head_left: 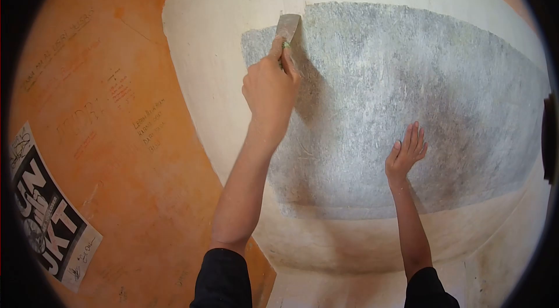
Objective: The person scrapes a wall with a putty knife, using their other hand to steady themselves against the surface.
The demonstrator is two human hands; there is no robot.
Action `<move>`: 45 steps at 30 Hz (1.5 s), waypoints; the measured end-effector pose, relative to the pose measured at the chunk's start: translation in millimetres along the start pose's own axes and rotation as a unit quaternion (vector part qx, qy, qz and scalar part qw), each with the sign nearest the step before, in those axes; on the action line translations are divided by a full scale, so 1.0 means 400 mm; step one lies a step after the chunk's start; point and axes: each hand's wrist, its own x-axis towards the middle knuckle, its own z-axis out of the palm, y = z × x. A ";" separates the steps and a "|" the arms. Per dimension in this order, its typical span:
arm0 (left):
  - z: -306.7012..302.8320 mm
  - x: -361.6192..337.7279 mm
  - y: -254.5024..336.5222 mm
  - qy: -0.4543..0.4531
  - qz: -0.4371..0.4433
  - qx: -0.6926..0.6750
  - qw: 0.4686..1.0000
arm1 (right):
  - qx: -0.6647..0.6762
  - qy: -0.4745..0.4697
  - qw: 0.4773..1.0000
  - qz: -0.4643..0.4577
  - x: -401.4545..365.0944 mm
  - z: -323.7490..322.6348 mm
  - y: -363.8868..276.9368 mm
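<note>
My left hand (pixel 269 88) is wrapped around the handle of a putty knife (pixel 288 26). Its flat metal blade points up and lies at the upper left edge of a grey, mottled patch (pixel 361 63) on the wall, where the grey meets the cream paint. Most of the handle is hidden in my fingers. Lower and to the right, my right hand (pixel 406 153) rests on the grey patch with its fingers stretched upward. It holds nothing. Both arms cast shadows on the surface.
Cream-painted wall (pixel 198 51) frames the grey patch. On the left is an orange wall (pixel 169 203) with handwriting, carrying a black-and-white sticker (pixel 49 209) with large letters. A dark object (pixel 548 139) stands at the right edge of view.
</note>
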 end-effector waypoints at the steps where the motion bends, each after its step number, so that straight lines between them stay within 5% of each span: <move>1: -0.002 0.004 0.000 0.006 0.004 0.001 1.000 | 0.007 -0.006 1.000 0.001 -0.001 -0.002 0.002; 13: -0.053 -0.014 0.010 -0.070 -0.037 0.010 0.997 | 0.010 -0.020 1.000 0.002 0.003 -0.006 -0.001; 45: -0.027 0.017 0.021 -0.030 0.001 0.003 1.000 | 0.011 -0.003 1.000 0.020 0.001 0.004 -0.013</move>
